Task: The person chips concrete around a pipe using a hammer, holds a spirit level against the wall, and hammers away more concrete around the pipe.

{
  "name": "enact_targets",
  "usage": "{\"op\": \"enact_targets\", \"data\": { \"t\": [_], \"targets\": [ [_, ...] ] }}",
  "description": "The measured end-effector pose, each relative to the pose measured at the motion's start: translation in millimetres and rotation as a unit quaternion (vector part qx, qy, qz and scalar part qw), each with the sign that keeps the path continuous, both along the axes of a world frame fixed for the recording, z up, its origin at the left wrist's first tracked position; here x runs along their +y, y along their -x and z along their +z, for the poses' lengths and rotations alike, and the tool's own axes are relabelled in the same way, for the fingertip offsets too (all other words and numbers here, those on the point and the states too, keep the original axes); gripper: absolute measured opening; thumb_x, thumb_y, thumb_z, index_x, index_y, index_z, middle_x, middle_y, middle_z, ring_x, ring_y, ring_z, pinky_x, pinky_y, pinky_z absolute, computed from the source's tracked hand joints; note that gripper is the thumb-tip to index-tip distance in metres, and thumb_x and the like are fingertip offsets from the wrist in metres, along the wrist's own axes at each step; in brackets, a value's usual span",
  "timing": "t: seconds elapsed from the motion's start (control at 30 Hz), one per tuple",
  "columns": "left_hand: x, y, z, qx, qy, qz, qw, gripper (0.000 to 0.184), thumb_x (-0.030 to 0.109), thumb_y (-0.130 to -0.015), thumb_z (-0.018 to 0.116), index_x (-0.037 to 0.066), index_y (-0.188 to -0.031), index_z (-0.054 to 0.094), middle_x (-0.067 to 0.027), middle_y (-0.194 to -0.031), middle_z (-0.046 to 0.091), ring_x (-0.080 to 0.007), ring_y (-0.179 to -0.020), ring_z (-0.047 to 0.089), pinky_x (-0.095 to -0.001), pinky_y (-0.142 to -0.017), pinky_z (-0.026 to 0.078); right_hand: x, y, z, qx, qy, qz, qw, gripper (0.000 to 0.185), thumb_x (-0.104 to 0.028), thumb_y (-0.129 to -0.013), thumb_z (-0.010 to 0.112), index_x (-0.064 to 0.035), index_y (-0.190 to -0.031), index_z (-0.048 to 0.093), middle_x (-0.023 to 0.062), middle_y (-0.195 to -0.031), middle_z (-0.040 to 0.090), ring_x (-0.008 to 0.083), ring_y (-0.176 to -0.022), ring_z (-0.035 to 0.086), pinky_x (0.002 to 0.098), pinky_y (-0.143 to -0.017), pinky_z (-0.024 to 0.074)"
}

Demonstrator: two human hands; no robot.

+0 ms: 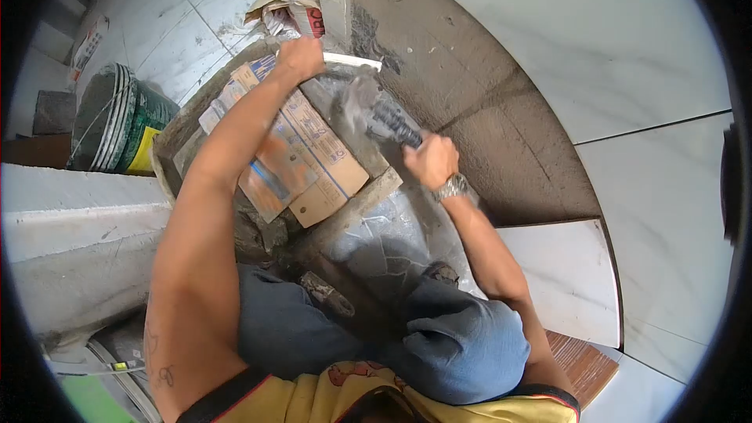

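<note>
My left hand point(301, 59) is closed around one end of a narrow white strip point(352, 62), which looks like a cut piece of tile. The strip lies at the far edge of a grey, cement-stained surface. In my right hand point(433, 161) is a tool with a black ribbed handle point(395, 124). Its grey head is smeared by motion, so I cannot tell its kind; it points toward the strip. Beneath my left forearm lies a flattened cardboard box point(325, 145) with blue print.
A curved band of rough grey mortar point(478, 94) runs beside large white marbled tiles point(627, 39). A green bucket point(149, 125) stands at left, and a torn paper bag point(286, 8) at the back. A loose white tile point(564, 278) and a wood-look piece point(580, 364) lie at right.
</note>
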State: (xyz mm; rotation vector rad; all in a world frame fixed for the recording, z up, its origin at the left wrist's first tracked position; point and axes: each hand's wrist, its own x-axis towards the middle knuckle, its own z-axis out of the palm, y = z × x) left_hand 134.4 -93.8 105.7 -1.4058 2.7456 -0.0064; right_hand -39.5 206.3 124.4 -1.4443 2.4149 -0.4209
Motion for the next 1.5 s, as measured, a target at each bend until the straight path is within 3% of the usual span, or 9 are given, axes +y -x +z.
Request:
{"op": "enact_targets", "data": {
  "t": [0.17, 0.3, 0.53, 0.63, 0.73, 1.03, 1.13, 1.43, 1.5],
  "targets": [
    [1, 1, -2, -0.004, -0.007, -0.004, 1.000, 0.030, 0.026, -0.075, 0.069, 0.005, -0.096, 0.074, -0.0202, -0.095, 0.072, -0.0366, -0.090, 0.071, -0.0482, -0.081, 0.057, 13, -5, 29, -0.080, 0.253, 0.227, 0.937, 0.024, -0.032, -0.074, 0.074, -0.0087, -0.079, 0.071, 0.0195, -0.076, 0.070, 0.0382, -0.072, 0.069, 0.0461, -0.068, 0.0563],
    [9, 3, 1, 0.003, -0.011, 0.011, 1.000, 0.031, 0.026, -0.074, 0.071, 0.005, -0.096, 0.074, -0.0200, -0.095, 0.072, -0.0368, -0.090, 0.071, -0.0478, -0.081, 0.057, -16, 32, -23, 0.026, -0.011, 0.042, 0.999, 0.026, -0.032, -0.074, 0.071, -0.0082, -0.083, 0.072, 0.0171, -0.073, 0.070, 0.0382, -0.069, 0.068, 0.0469, -0.069, 0.0567],
    [9, 1, 10, -0.022, -0.017, 0.010, 1.000, 0.030, 0.024, -0.075, 0.069, 0.005, -0.098, 0.075, -0.0206, -0.098, 0.072, -0.0372, -0.092, 0.071, -0.0471, -0.083, 0.057, 14, -10, 14, -0.119, 0.276, 0.194, 0.934, 0.020, -0.025, -0.066, 0.070, -0.0098, -0.078, 0.070, 0.0138, -0.073, 0.069, 0.0364, -0.067, 0.067, 0.0475, -0.064, 0.0533],
    [12, 1, 10, -0.015, -0.024, 0.018, 0.999, 0.030, 0.023, -0.075, 0.069, 0.005, -0.098, 0.075, -0.0208, -0.099, 0.072, -0.0372, -0.093, 0.071, -0.0471, -0.084, 0.057, -14, 25, -37, -0.003, 0.010, 0.044, 0.999, 0.024, -0.029, -0.071, 0.071, -0.0086, -0.084, 0.074, 0.0188, -0.079, 0.071, 0.0378, -0.075, 0.070, 0.0469, -0.071, 0.0570],
    [13, 5, 21, -0.015, -0.021, 0.036, 0.999, 0.031, 0.023, -0.076, 0.069, 0.004, -0.099, 0.075, -0.0206, -0.102, 0.072, -0.0362, -0.096, 0.071, -0.0456, -0.084, 0.057, -6, 24, -38, -0.001, -0.008, 0.016, 1.000, 0.031, -0.035, -0.074, 0.072, -0.0075, -0.087, 0.075, 0.0226, -0.079, 0.070, 0.0398, -0.078, 0.070, 0.0481, -0.074, 0.0573],
    [2, 5, 11, -0.028, -0.026, 0.029, 0.999, 0.030, 0.022, -0.075, 0.067, 0.005, -0.099, 0.075, -0.0216, -0.101, 0.072, -0.0368, -0.098, 0.070, -0.0475, -0.086, 0.056, -1, 11, -1, -0.102, 0.376, 0.287, 0.875, 0.012, -0.022, -0.066, 0.077, -0.0151, -0.074, 0.071, 0.0095, -0.071, 0.070, 0.0301, -0.061, 0.067, 0.0382, -0.057, 0.0535],
    [7, 3, 2, -0.029, -0.032, 0.028, 0.999, 0.031, 0.023, -0.075, 0.069, 0.004, -0.099, 0.075, -0.0212, -0.102, 0.072, -0.0368, -0.097, 0.070, -0.0467, -0.086, 0.056, -23, 30, -23, 0.052, -0.009, 0.043, 0.998, 0.024, -0.031, -0.071, 0.074, -0.0095, -0.083, 0.074, 0.0155, -0.072, 0.071, 0.0318, -0.068, 0.071, 0.0413, -0.066, 0.0581],
    [5, 1, 13, -0.043, -0.032, 0.022, 0.998, 0.030, 0.021, -0.074, 0.066, 0.006, -0.098, 0.075, -0.0216, -0.102, 0.071, -0.0374, -0.096, 0.070, -0.0473, -0.086, 0.056, 0, 6, 5, -0.139, 0.360, 0.251, 0.888, 0.020, -0.025, -0.059, 0.077, -0.0140, -0.073, 0.068, 0.0083, -0.072, 0.071, 0.0322, -0.067, 0.069, 0.0386, -0.063, 0.0559],
    [8, 2, 6, -0.025, -0.029, 0.032, 0.999, 0.031, 0.022, -0.074, 0.067, 0.006, -0.099, 0.075, -0.0220, -0.104, 0.071, -0.0377, -0.097, 0.070, -0.0476, -0.087, 0.055, -14, 27, -27, -0.039, 0.099, 0.086, 0.991, 0.022, -0.028, -0.067, 0.075, -0.0113, -0.081, 0.073, 0.0136, -0.076, 0.072, 0.0323, -0.071, 0.071, 0.0402, -0.068, 0.0581]
  ]
}}
